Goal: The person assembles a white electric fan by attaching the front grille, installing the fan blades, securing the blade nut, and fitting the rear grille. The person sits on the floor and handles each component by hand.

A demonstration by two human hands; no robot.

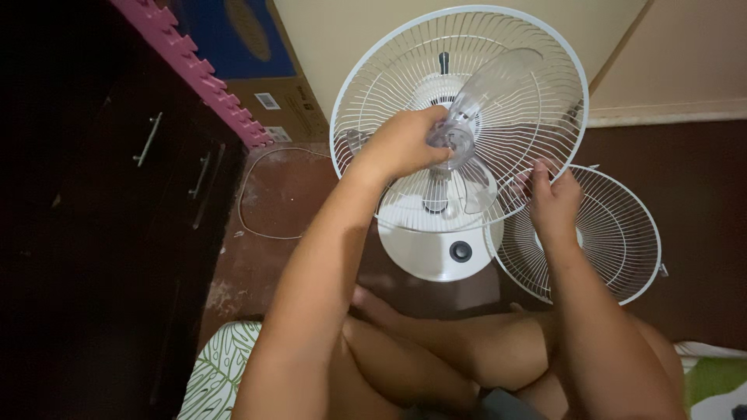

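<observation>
A: Where was the fan, and what were the hands doing?

B: The white fan (459, 117) stood on the dark floor (685, 179) at twelve o'clock from the seated person, its round base (436, 253) nearest the knees. The left hand (405, 144) had its fingers closed around the hub of the clear blade (498, 85), at the centre of the rear grille.

A: And the right hand?

B: The right hand (552, 198) pinched the wires of that grille at about five o'clock on its rim, fingers narrow and gripping.

A: Anything beside it?

B: A second, loose grille (615, 233) lay flat on the floor at four o'clock from the fan, touching the base. A cardboard box (272, 93) stood at ten o'clock, beside a dark cabinet (117, 194), with a thin cord (249, 202) trailing across the floor.
</observation>
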